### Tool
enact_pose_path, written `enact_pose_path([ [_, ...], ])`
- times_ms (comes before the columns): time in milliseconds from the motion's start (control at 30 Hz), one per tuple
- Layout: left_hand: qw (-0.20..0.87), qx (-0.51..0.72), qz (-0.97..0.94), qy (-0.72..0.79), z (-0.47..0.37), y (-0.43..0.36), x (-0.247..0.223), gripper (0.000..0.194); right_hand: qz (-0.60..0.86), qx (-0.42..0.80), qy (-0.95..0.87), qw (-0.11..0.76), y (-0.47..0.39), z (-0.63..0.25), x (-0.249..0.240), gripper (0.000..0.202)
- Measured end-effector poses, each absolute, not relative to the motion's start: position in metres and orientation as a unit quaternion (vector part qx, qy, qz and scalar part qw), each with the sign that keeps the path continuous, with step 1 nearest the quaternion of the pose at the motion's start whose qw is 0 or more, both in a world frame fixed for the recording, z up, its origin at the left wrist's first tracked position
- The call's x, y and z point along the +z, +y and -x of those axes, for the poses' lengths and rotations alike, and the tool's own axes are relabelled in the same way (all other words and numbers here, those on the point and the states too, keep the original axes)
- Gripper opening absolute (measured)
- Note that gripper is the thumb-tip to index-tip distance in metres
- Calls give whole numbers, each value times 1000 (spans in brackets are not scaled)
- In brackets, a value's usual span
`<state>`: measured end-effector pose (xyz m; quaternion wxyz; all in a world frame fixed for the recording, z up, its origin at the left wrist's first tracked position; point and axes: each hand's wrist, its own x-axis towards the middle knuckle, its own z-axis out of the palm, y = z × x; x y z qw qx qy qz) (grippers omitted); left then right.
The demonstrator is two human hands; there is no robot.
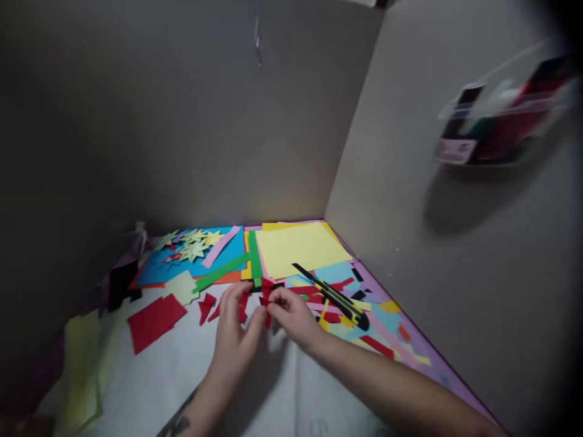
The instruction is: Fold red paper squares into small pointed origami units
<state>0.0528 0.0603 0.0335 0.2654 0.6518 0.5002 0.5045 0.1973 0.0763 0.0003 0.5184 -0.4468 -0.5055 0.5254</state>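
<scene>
Closely, right hand [296, 318] pinches red paper [265, 301].

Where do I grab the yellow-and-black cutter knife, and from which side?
I'd grip the cutter knife by its thick handle, coming from above on the near right. It lies diagonally on paper scraps, its narrow dark end, probably the blade, pointing away to the left, so that grip should stay clear of it.

The red piece [265, 301] looks like matt paper, as does the pale yellow sheet [301, 249]; the cutter handle [344, 304] seems smooth plastic, its blade [303, 272] dark metal; the wall [204, 133] looks matt.
</scene>
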Motion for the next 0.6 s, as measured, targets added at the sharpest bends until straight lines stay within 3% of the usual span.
enact_pose_path([
  [367, 506, 368, -601, 498, -48, 86, 5, 20, 465, 552, -529, 447, 73, -199, -19, 14],
  [600, 538, 336, -567, 526, -52, 81, 5, 25, 480, 549, -551, 407, 69, -203, -18, 13],
])
